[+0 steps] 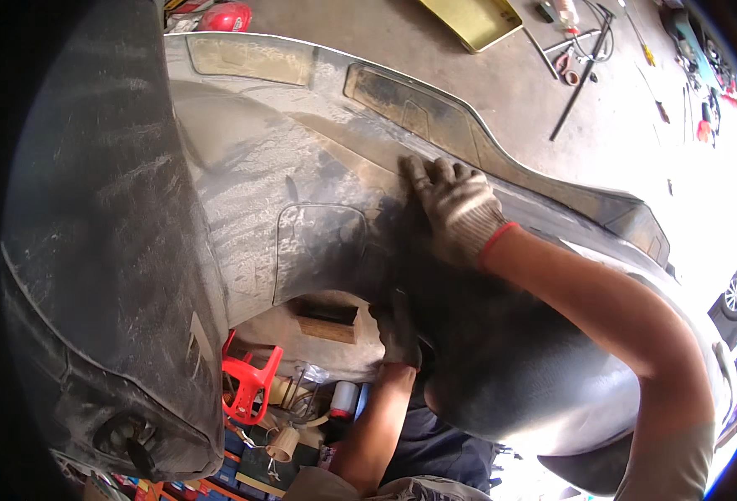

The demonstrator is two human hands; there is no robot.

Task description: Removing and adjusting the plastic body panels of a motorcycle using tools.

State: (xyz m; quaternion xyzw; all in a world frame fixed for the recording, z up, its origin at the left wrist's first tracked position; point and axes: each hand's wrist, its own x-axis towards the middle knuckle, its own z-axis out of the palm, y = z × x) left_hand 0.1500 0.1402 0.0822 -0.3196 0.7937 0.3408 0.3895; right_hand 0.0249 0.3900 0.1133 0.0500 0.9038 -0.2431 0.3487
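Observation:
A dusty scooter body with a footboard (235,167) fills the middle, its tall dark front panel (101,209) at left and a black seat (527,359) at lower right. My right hand (456,204), in a dirty knit glove with red cuff, rests on the footboard's far side beside the ribbed edge, fingers apart and slightly bent. My left hand (398,338), in a dark glove, reaches up from below against the shadowed inner edge of the body near the seat; its fingers are too dark and hidden to make out.
Beyond the scooter lie a yellow tray (473,21), scattered tools (577,67) and a red helmet (222,17) on the concrete floor (535,108). Below are a red plastic stool (252,376), containers and cords. A car wheel (736,294) shows at far right.

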